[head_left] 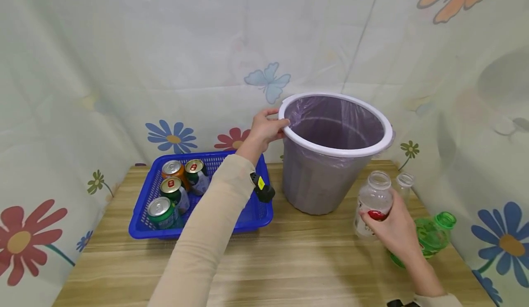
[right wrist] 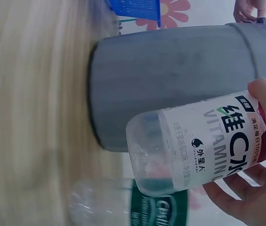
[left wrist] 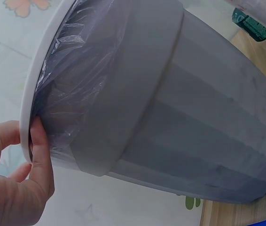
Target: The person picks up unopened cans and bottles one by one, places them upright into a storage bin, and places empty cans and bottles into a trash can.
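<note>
My left hand (head_left: 266, 127) grips the white rim of a grey trash bin (head_left: 318, 183) lined with a thin purple bag. In the left wrist view the thumb and fingers (left wrist: 41, 165) lie on either side of that rim. On the right, my right hand (head_left: 394, 226) holds a clear plastic bottle (right wrist: 199, 146) with a white and red label, uncapped. Its base looks raised off the table. Just behind it stands another clear bottle (head_left: 405, 180), whose dark green label (right wrist: 159, 207) shows in the right wrist view. A green plastic bottle (head_left: 434, 233) is beside the right hand, partly hidden by it.
A blue plastic basket (head_left: 136, 210) sits left of the bin, holding several drink cans (head_left: 171, 185) on its left side. My left arm passes over it. The wooden table (head_left: 289, 265) ends at a patterned curtain (head_left: 186, 68) behind.
</note>
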`<action>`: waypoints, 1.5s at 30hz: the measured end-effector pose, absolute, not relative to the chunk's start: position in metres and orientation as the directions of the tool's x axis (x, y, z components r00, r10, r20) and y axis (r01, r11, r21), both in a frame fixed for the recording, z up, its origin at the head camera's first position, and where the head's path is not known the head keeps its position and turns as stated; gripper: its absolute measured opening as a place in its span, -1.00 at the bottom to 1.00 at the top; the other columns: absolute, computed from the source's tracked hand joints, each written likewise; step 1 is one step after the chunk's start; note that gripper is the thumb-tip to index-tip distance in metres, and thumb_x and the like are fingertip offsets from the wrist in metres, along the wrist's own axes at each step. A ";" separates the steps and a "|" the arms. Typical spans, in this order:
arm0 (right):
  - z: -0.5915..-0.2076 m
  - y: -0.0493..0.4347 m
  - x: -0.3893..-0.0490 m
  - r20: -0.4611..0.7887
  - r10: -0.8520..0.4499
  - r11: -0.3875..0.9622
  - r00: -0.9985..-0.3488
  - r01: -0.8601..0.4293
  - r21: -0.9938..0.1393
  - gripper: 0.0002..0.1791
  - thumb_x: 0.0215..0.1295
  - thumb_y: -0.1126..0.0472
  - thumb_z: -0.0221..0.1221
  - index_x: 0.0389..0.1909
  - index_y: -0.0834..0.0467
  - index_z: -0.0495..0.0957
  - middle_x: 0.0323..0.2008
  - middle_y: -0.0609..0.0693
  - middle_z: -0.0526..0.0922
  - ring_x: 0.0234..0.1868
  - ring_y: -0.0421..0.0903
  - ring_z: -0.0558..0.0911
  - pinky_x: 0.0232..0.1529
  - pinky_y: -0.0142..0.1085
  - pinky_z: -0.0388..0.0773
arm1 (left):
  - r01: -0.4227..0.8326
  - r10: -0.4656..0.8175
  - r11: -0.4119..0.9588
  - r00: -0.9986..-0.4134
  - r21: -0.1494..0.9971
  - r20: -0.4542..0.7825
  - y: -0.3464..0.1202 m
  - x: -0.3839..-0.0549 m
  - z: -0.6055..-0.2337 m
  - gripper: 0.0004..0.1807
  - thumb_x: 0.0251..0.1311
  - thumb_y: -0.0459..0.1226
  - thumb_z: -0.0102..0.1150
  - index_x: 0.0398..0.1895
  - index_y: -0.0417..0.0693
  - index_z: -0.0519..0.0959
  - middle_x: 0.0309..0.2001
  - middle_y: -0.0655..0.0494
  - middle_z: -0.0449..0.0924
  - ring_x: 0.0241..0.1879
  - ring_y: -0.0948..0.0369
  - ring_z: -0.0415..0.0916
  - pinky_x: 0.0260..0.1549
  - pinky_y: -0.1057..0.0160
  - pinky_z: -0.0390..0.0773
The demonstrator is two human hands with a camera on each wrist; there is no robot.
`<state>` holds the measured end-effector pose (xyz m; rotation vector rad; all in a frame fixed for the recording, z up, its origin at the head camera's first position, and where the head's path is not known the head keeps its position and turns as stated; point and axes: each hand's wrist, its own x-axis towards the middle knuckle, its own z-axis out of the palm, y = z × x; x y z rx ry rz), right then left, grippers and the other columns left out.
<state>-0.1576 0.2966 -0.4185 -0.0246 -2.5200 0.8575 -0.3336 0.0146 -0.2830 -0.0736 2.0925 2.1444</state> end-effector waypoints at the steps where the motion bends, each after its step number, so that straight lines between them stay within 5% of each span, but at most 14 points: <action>1: -0.415 0.298 -0.157 0.429 0.158 0.804 -0.889 -0.136 -0.579 -0.10 -0.09 0.14 0.38 0.25 0.30 0.12 -0.04 0.31 0.44 -0.06 0.28 0.46 -0.17 0.23 0.38 | -0.134 0.068 -0.021 -0.989 0.991 -0.133 0.014 -0.333 -0.283 -0.47 0.10 -0.30 0.24 0.17 -0.01 0.34 -0.14 -0.04 0.54 -0.32 0.13 0.60 -0.32 0.30 0.63; 45: -0.322 0.295 -0.160 0.441 -0.031 0.839 -0.897 -0.263 -0.476 -0.12 -0.06 0.12 0.38 0.23 0.26 0.12 -0.10 0.23 0.44 -0.16 0.19 0.50 -0.30 0.15 0.49 | -0.136 0.077 -0.055 -0.988 0.989 -0.132 0.012 -0.333 -0.282 -0.47 0.10 -0.33 0.23 0.17 -0.02 0.34 -0.12 -0.06 0.55 -0.33 0.11 0.61 -0.31 0.26 0.64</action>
